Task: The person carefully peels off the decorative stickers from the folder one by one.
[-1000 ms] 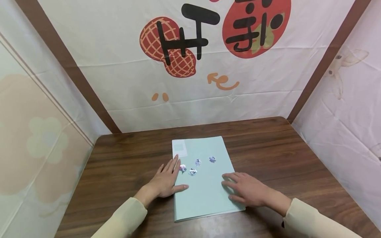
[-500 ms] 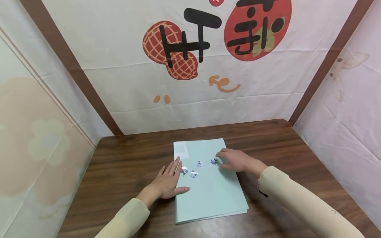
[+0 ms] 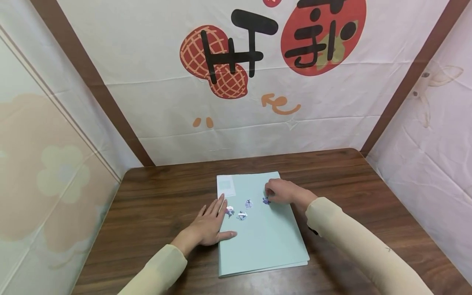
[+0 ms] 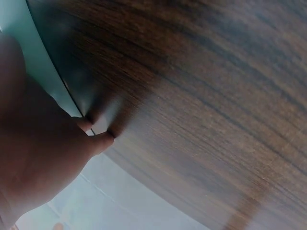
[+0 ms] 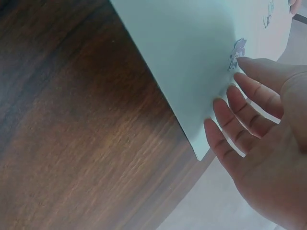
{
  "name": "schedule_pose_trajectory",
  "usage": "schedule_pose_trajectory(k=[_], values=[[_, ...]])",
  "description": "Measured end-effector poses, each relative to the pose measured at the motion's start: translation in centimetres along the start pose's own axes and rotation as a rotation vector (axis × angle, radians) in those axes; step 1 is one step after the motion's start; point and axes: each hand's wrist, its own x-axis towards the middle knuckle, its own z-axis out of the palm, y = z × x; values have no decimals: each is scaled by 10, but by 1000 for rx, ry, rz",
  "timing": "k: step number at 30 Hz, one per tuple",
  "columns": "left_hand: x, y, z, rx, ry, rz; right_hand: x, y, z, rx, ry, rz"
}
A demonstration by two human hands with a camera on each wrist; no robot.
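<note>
A pale green file folder [image 3: 263, 241] lies on the table, with a white label [image 3: 226, 185] at its upper left. Several small purple stickers are on its cover. My left hand [image 3: 208, 224] rests with fingers spread over the folder's left edge, beside the leftmost sticker [image 3: 230, 211]. My right hand [image 3: 282, 191] is bent over the upper right part of the cover, at the rightmost sticker [image 3: 266, 200]. In the right wrist view, its thumb tip meets the edge of that sticker [image 5: 237, 50], and a small gap shows between thumb and forefinger. The other fingers curve loosely over the cover.
The dark wooden table [image 3: 173, 188] extends around the folder on all sides. Behind it hangs a white printed cloth [image 3: 243, 139], and more cloth closes off the left and right sides. Two other stickers, one of them a round sticker [image 3: 248, 203], lie mid-cover.
My right hand has moved from the folder's right edge up and left to the rightmost sticker, its fingers bending more. The left hand has stayed in place on the folder.
</note>
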Motion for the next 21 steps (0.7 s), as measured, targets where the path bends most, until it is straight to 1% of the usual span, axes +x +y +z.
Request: schedule_pose_trajectory(k=[4, 9, 17, 21], values=[[0, 1, -1, 2, -10, -7, 1, -1, 0, 0, -15, 4], [0, 0, 0, 16, -2, -9, 1, -3, -1, 9, -13, -2], [-4, 6, -9, -6, -4, 0, 5, -5, -2, 19, -32, 22], [-5, 7, -9, -4, -8, 0, 7, -4, -3, 26, -50, 37]])
